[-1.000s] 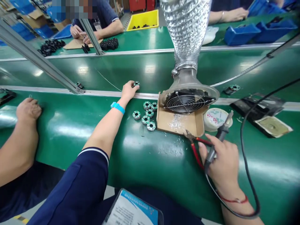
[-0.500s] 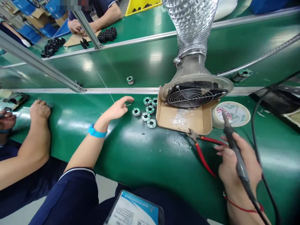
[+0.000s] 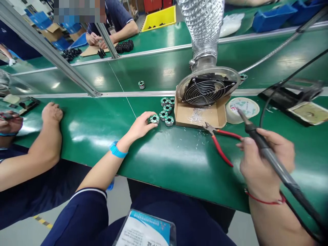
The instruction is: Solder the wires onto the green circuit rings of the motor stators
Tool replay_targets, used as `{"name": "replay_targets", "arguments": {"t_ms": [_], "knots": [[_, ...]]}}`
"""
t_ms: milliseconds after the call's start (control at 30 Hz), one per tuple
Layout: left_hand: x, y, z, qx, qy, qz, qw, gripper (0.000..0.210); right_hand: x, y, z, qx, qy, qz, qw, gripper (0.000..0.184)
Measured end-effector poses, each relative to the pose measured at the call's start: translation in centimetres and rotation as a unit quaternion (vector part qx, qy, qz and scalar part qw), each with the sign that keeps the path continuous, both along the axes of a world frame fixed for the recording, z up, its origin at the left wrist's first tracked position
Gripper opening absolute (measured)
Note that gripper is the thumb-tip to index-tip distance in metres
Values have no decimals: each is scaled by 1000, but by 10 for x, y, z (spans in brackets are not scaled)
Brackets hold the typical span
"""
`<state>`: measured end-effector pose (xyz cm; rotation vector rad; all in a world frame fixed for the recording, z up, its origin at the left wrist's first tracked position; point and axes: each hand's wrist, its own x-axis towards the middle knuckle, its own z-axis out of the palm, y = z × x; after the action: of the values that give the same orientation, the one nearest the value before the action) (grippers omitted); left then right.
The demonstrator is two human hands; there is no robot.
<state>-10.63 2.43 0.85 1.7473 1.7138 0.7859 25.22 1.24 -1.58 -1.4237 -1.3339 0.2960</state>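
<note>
My left hand [image 3: 143, 125], with a blue band at its wrist, has its thumb and fingers closed around the sides of a round part with a green ring-shaped circuit board [image 3: 154, 119]. Several similar round parts [image 3: 167, 109] are clustered just right of it. A thin pale wire [image 3: 123, 89] runs down to this hand from above; whether the fingers pinch it I cannot tell. In my right hand [image 3: 263, 160] is a soldering iron [image 3: 269, 153], its tip angled up and left over a round whitish container [image 3: 243, 110]. Red-handled cutters [image 3: 217, 136] lie left of that hand.
A cardboard tray [image 3: 179, 118] holds wire clippings under a fan hood [image 3: 208, 90] with a foil duct [image 3: 202, 30]. Loose clippings lie before it. One round part [image 3: 141, 85] stands behind the rail. Another person's arm [image 3: 48, 136] rests at left; a dark cable hangs at right.
My left hand has moved right and taken hold of the leftmost round part. My right hand still holds the soldering iron near the whitish container. The whole view has shifted a little.
</note>
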Motion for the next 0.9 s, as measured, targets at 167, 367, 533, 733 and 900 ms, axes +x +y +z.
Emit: {"name": "replay_targets", "arguments": {"t_ms": [167,367,533,733,900], "knots": [[48,-53,19,-26,-93,-35,995,52,-29,-34,40,-43,81,204,975,34],[94,-81,40,-43,-153,-144,977,49,-49,-37,72,-70,63,371,924,48],[102,-83,47,3,-111,-227,968,42,-48,-34,75,-119,53,422,897,47],[102,-79,47,16,-84,-246,966,50,-46,-30,74,-161,52,446,879,46],[101,-77,46,40,-51,-248,967,51,-52,-32,73,-160,35,426,890,40]]}}
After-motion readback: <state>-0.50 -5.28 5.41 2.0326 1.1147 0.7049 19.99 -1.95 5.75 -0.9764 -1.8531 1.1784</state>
